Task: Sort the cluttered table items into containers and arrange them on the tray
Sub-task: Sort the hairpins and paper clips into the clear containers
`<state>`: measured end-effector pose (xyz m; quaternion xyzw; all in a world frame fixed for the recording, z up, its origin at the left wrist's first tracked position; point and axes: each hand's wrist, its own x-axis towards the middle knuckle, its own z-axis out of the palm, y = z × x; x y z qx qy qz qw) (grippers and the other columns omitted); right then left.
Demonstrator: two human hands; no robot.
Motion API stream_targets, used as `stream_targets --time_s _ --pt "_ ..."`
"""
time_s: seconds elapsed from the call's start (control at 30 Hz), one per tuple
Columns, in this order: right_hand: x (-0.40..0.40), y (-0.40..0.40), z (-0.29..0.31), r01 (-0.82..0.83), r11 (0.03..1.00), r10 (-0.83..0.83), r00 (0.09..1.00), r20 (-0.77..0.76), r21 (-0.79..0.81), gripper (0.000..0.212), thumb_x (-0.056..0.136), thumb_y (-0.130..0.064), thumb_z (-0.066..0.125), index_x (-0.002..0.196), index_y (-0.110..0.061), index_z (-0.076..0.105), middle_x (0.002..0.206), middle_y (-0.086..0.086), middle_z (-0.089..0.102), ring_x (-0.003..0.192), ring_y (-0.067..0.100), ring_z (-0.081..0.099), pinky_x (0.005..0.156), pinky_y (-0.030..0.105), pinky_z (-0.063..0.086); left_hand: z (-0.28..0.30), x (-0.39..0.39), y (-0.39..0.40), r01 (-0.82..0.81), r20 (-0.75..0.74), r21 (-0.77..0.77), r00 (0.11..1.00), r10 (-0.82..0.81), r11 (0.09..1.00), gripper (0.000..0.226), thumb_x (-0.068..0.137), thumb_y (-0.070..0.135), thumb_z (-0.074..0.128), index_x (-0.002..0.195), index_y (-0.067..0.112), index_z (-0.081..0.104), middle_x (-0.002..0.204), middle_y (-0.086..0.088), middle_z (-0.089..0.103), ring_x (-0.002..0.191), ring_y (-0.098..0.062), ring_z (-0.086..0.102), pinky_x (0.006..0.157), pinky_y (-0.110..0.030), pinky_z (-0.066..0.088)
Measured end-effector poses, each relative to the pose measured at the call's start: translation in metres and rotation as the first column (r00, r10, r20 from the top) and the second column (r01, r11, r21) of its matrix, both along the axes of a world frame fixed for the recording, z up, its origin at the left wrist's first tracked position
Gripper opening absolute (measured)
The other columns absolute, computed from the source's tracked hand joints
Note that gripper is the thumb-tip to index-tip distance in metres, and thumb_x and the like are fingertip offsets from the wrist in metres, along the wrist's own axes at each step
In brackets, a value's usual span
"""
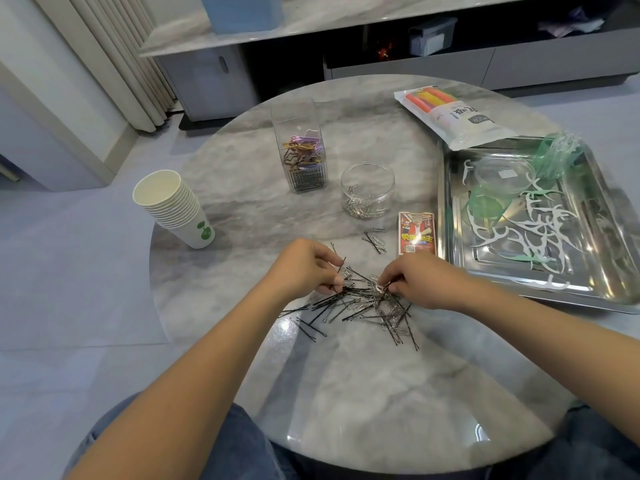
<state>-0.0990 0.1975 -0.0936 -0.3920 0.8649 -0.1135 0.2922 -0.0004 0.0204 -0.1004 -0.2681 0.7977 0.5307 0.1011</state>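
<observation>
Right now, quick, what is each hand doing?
Left hand: pinching black hairpins from the pile.
Right hand: fingers curled, pinching pins in the same pile.

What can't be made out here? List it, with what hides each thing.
- Head view: what exactly each grip pinches. Left hand and right hand curl their fingers into the pile of pins and clips, hiding the fingertips.
- Head view: the tray is cut off at the right edge.
- Head view: print on the small card box is too small and blurred to read.
- Head view: the count of stacked paper cups; the rims blur together.
</observation>
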Motion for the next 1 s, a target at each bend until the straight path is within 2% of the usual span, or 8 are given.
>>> stream_targets --time_s 0.2,0.3,0.4,0.5,0.67,0.8,0.9,1.0 --pt "0.002 -0.006 -0.001 0.026 0.989 -0.034 0.998 -0.053 -0.144 0.023 0.092 -0.030 0.055 0.109 -0.023 0.069 0.109 -0.004 0.069 0.102 0.014 0.061 0.093 0.032 0.047 0.005 -0.001 0.008 -0.123 -0.036 0.243 0.990 0.136 0.962 0.024 0.079 -0.013 0.065 0.101 -0.006 0.062 0.072 -0.015 0.068 0.058 -0.013 0.069 0.062 -0.022 0.059" --pt "0.005 -0.008 0.000 0.110 0.963 -0.079 0.988 0.135 -0.248 0.021 0.089 -0.035 0.060 0.099 -0.021 0.072 0.091 -0.003 0.072 0.086 0.010 0.064 0.080 0.027 0.049 0.003 -0.002 0.013 -0.214 -0.063 0.366 0.965 0.254 0.906 0.021 0.079 -0.012 0.066 0.096 -0.001 0.062 0.070 -0.012 0.070 0.060 -0.015 0.070 0.061 -0.021 0.058" --pt "0.008 -0.010 -0.003 0.191 0.940 -0.111 0.955 0.274 -0.283 0.006 0.083 -0.024 0.069 0.082 -0.019 0.072 0.066 -0.008 0.068 0.061 0.001 0.063 0.060 0.013 0.048 0.002 -0.002 0.019 -0.254 -0.084 0.406 0.946 0.313 0.878 0.021 0.078 -0.012 0.067 0.095 -0.001 0.063 0.076 -0.015 0.069 0.059 -0.015 0.069 0.063 -0.021 0.059" --pt "0.004 -0.011 -0.005 0.189 0.925 -0.148 0.978 0.146 -0.329 0.006 0.083 -0.019 0.069 0.077 -0.018 0.070 0.061 -0.013 0.063 0.052 -0.004 0.056 0.052 0.004 0.040 0.003 -0.003 0.019 -0.228 -0.070 0.389 0.959 0.275 0.892 0.022 0.077 -0.013 0.067 0.097 -0.005 0.063 0.079 -0.015 0.069 0.062 -0.015 0.070 0.063 -0.022 0.059" --pt "0.003 -0.011 -0.007 0.136 0.881 -0.149 0.989 0.007 -0.453 0.017 0.080 -0.022 0.073 0.095 -0.017 0.069 0.079 -0.007 0.066 0.073 0.006 0.058 0.067 0.014 0.043 0.007 -0.002 0.014 -0.119 0.016 0.364 0.992 0.121 0.924 0.018 0.079 -0.005 0.069 0.097 -0.004 0.066 0.072 -0.011 0.071 0.065 -0.016 0.071 0.058 -0.022 0.058" --pt "0.001 -0.012 -0.013 -0.101 0.828 -0.043 0.969 -0.243 -0.552 0.028 0.081 -0.024 0.071 0.108 -0.017 0.069 0.103 -0.001 0.068 0.093 0.011 0.056 0.083 0.017 0.038 0.013 -0.004 0.011 -0.080 0.014 0.335 0.997 0.080 0.939 0.016 0.080 -0.004 0.068 0.096 -0.001 0.064 0.064 -0.004 0.071 0.058 -0.011 0.069 0.055 -0.020 0.057" --pt "-0.001 -0.012 -0.013 -0.242 0.798 0.048 0.938 -0.342 -0.552 0.016 0.078 -0.023 0.067 0.089 -0.015 0.074 0.085 -0.001 0.070 0.082 0.016 0.059 0.077 0.027 0.045 0.016 -0.005 0.009 -0.073 0.021 0.334 0.997 0.070 0.940 0.021 0.079 -0.005 0.069 0.090 0.006 0.055 0.061 -0.005 0.070 0.053 -0.011 0.067 0.051 -0.018 0.054" --pt "0.001 -0.013 -0.007 -0.236 0.853 0.092 0.946 -0.312 -0.465 0.006 0.084 -0.020 0.067 0.086 -0.015 0.071 0.080 -0.002 0.066 0.077 0.010 0.051 0.072 0.031 0.045 0.014 -0.004 0.005 -0.100 0.023 0.334 0.995 0.098 0.937 0.025 0.080 -0.002 0.070 0.088 0.009 0.049 0.064 -0.009 0.069 0.053 -0.013 0.066 0.053 -0.021 0.054"
